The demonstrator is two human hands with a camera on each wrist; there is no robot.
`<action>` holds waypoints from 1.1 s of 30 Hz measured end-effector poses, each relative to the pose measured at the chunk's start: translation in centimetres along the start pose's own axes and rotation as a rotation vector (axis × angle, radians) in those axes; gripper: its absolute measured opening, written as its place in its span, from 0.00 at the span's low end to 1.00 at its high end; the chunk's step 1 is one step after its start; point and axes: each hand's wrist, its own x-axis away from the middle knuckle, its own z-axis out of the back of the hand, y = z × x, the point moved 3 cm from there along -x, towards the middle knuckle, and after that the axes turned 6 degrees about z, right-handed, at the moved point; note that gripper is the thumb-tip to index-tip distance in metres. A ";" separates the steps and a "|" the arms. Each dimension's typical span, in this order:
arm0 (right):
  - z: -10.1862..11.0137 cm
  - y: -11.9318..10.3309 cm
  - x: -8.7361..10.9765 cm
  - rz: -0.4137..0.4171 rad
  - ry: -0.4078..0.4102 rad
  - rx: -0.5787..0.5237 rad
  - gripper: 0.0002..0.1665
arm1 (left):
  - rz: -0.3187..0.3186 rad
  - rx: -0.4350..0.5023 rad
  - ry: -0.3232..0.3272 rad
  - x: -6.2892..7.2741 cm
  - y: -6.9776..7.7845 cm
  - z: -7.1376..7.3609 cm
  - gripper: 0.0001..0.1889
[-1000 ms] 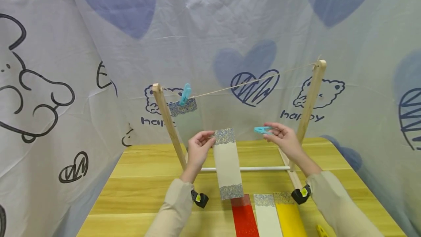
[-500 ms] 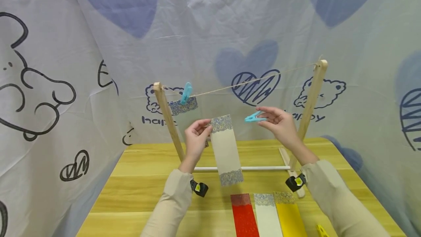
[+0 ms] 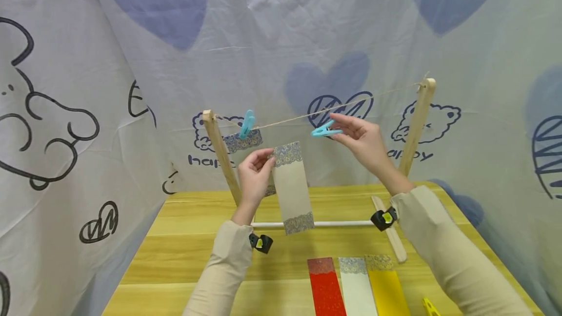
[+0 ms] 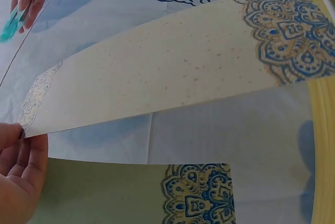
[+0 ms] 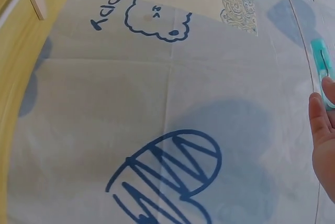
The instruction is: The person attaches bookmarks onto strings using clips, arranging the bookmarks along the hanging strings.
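My left hand (image 3: pixel 255 175) pinches a cream paper strip (image 3: pixel 291 187) by its upper left corner. Blue and gold lace patterns band both ends of the strip, which hangs below the string (image 3: pixel 298 117). In the left wrist view the cream strip (image 4: pixel 157 67) spans the frame, thumb and fingers at its corner. My right hand (image 3: pixel 362 143) holds a light blue clothespin (image 3: pixel 324 129) between thumb and fingers, just under the string and right of the strip. Another blue clothespin (image 3: pixel 247 125) clips a greenish strip (image 4: pixel 104 187) to the string near the left post.
Wooden posts (image 3: pixel 419 126) hold the string at both sides, joined low down by a white rod (image 3: pixel 342 224). On the table (image 3: pixel 175 252) lie a red strip (image 3: pixel 326 286), a white strip (image 3: pixel 357 286) and a yellow strip (image 3: pixel 388 291). A yellow clothespin (image 3: pixel 430 307) lies at the front.
Both hands have risen toward the string and shifted left. The cream strip has lifted away from the table with the left hand, and the blue clothespin has come up to just below the string.
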 end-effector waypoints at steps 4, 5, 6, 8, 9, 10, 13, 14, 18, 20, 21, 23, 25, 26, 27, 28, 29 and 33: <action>-0.6 -0.1 -1.1 -0.006 -0.011 0.011 0.21 | -0.013 -0.002 0.036 -0.7 -1.1 0.1 0.09; -0.7 -0.2 -1.3 -0.011 -0.009 0.014 0.21 | -0.015 -0.006 0.045 -0.8 -1.4 0.1 0.09; -0.8 -0.3 -1.6 -0.017 -0.004 0.015 0.21 | -0.015 -0.009 0.052 -1.0 -1.7 0.2 0.09; -1.0 -0.5 -2.0 -0.025 0.011 0.012 0.21 | -0.019 -0.023 0.070 -1.1 -1.8 0.2 0.09; -1.1 -0.6 -2.3 -0.026 0.021 0.007 0.20 | -0.020 -0.026 0.075 -1.1 -1.8 0.2 0.09; -1.2 -0.7 -2.6 -0.026 0.032 -0.002 0.20 | -0.025 -0.033 0.082 -1.2 -1.8 0.3 0.09; -1.4 -1.1 -3.3 -0.026 0.054 -0.004 0.20 | -0.040 -0.048 0.095 -1.3 -1.5 0.3 0.09; -1.5 -1.2 -3.6 -0.029 0.055 -0.002 0.20 | -0.045 -0.051 0.098 -1.4 -1.4 0.3 0.08; -1.9 -1.3 -4.4 -0.060 0.028 0.042 0.20 | -0.065 -0.059 0.112 -1.6 -1.1 0.2 0.08; -2.1 -1.3 -4.7 -0.080 0.006 0.089 0.20 | -0.075 -0.063 0.119 -1.7 -1.0 0.2 0.08; -2.2 -1.3 -4.9 -0.085 -0.007 0.126 0.20 | -0.079 -0.064 0.123 -1.7 -0.9 0.3 0.08; -2.5 -1.3 -5.2 -0.099 -0.035 0.202 0.19 | -0.082 -0.068 0.127 -1.8 -0.9 0.2 0.08; -2.9 -1.5 -5.6 -0.094 -0.066 0.283 0.18 | -0.074 -0.073 0.128 -1.9 -0.8 0.2 0.08; -3.1 -1.6 -5.7 -0.086 -0.082 0.317 0.18 | -0.069 -0.075 0.129 -1.9 -0.8 0.2 0.08; -3.3 -1.6 -5.9 -0.082 -0.096 0.344 0.18 | -0.064 -0.072 0.128 -1.8 -0.7 0.2 0.08; -3.5 -1.7 -6.0 -0.080 -0.108 0.360 0.17 | -0.060 -0.071 0.126 -1.8 -0.6 0.2 0.09; -3.6 -1.8 -6.1 -0.073 -0.119 0.376 0.17 | -0.060 -0.075 0.126 -1.7 -0.2 0.1 0.08; -4.1 -2.0 -6.3 -0.067 -0.152 0.405 0.15 | -0.078 -0.086 0.126 -1.2 1.5 -0.3 0.08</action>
